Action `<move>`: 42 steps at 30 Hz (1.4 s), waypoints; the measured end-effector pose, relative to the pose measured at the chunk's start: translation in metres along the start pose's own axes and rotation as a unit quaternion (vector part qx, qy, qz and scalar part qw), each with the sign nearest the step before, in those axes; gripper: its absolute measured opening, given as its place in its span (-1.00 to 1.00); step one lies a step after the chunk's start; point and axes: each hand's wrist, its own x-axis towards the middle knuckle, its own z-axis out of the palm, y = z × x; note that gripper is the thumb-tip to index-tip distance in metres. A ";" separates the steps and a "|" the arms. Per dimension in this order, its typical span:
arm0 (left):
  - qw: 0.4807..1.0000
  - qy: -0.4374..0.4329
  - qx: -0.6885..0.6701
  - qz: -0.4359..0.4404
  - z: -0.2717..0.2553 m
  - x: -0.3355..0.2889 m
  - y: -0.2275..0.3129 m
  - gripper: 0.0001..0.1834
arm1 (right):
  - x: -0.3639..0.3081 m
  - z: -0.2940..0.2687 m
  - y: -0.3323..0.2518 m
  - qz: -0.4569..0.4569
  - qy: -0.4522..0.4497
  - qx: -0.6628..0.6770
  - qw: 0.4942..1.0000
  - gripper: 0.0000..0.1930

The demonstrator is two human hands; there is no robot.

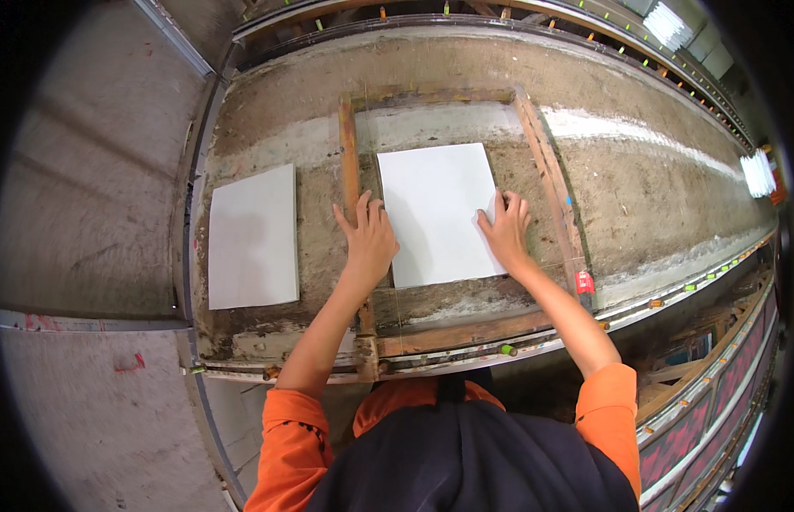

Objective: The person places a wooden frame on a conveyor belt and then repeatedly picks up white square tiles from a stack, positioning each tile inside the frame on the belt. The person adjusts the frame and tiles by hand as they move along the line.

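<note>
A white rectangular sheet [439,213] lies flat inside a worn wooden frame [546,162] on a stained tabletop. At its left edge is my left hand [369,243], fingers spread, some of them over the frame's left bar. My right hand [508,229] rests at the sheet's right edge, thumb on the white surface and fingers slightly bent and apart. Neither hand visibly grips anything. Left of the frame lies a second white rectangle [253,239], which looks like a stack of sheets with a thin visible edge.
The long table [653,196] stretches away to the right. Rails with green and orange pegs [508,350] run along its near and far edges. A red tag [584,282] sits on the frame's near right corner. White bundles [758,174] stand at the far right.
</note>
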 end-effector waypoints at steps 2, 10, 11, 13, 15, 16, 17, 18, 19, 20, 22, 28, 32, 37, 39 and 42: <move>0.993 -0.043 0.110 -0.021 -0.001 0.002 0.014 -0.66 | 0.002 -0.006 -0.007 0.008 -0.023 -0.021 0.999 -0.39; 0.996 -0.024 -0.074 0.035 0.033 -0.003 0.059 -0.33 | 0.007 -0.013 -0.025 -0.198 -0.045 0.024 0.979 -0.42; 0.991 -0.024 -0.131 0.011 0.027 0.001 0.069 -0.33 | 0.002 -0.013 -0.026 -0.200 -0.056 0.029 0.978 -0.42; 0.983 -0.029 -0.178 -0.024 0.015 0.001 0.079 -0.31 | -0.004 -0.013 -0.030 -0.210 -0.078 0.039 0.974 -0.43; 0.985 -0.037 -0.164 -0.030 0.010 0.005 0.082 -0.29 | -0.003 -0.014 -0.031 -0.215 -0.092 0.043 0.971 -0.43; 0.987 -0.044 -0.154 -0.035 0.010 0.007 0.082 -0.28 | -0.002 -0.014 -0.031 -0.215 -0.098 0.038 0.971 -0.43; 0.988 -0.050 -0.142 -0.041 0.009 0.007 0.083 -0.27 | 0.000 -0.014 -0.031 -0.216 -0.104 0.034 0.970 -0.42; 0.989 -0.056 -0.131 -0.046 0.009 0.009 0.082 -0.26 | 0.002 -0.013 -0.031 -0.216 -0.109 0.029 0.970 -0.41; 0.989 -0.052 -0.125 -0.061 0.010 0.014 0.079 -0.25 | 0.007 -0.011 -0.031 -0.222 -0.110 0.024 0.969 -0.39; 0.989 -0.048 -0.122 -0.073 0.013 0.022 0.075 -0.23 | 0.013 -0.009 -0.028 -0.225 -0.110 0.017 0.968 -0.38; 0.985 -0.016 -0.131 -0.107 0.027 0.044 0.059 -0.19 | 0.032 0.001 -0.023 -0.222 -0.102 0.018 0.969 -0.35; 0.979 0.023 -0.163 -0.123 0.051 0.089 0.022 -0.10 | 0.106 0.030 -0.017 -0.163 -0.079 0.039 0.983 -0.28; 0.979 0.004 -0.157 -0.129 0.044 0.093 0.024 -0.08 | 0.110 0.027 -0.022 -0.160 -0.074 0.074 0.981 -0.29; 0.990 -0.007 -0.105 -0.089 0.039 0.096 0.026 -0.26 | 0.111 0.020 -0.026 -0.265 -0.097 0.052 0.958 -0.39; 0.991 -0.017 -0.103 -0.083 0.036 0.097 0.025 -0.32 | 0.112 0.018 -0.026 -0.305 -0.103 0.066 0.945 -0.41; 0.990 -0.004 -0.120 -0.075 0.036 0.099 0.026 -0.32 | 0.112 0.018 -0.027 -0.280 -0.100 0.105 0.949 -0.42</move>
